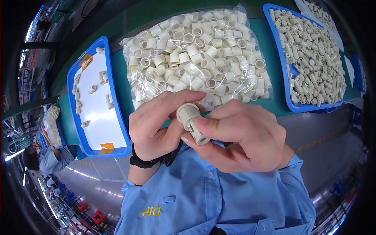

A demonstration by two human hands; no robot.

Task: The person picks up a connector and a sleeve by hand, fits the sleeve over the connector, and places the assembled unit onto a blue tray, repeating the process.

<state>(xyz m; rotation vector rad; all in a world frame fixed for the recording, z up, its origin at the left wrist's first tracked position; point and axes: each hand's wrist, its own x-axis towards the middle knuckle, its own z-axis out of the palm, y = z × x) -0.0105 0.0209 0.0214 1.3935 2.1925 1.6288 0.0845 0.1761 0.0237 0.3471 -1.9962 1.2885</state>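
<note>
While left grip point(156, 119) clasps the fitting's collar point(185, 113), right grip point(248, 131) pinches its lower end point(201, 139).

Blue shirt point(239, 196) — 1 black wristband point(145, 161)

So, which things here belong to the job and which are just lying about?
Probably the job:
Left hand, right hand, holding a slotted cream plastic cylinder with wider collar
Clear plastic bag of cream tubular pieces
Blue plastic tray heaped with slotted cream cylinders
White-lined blue plastic tray, scattered cream parts

Probably just lying about:
Flat white sheet, far right
Red plastic stool, background
</note>
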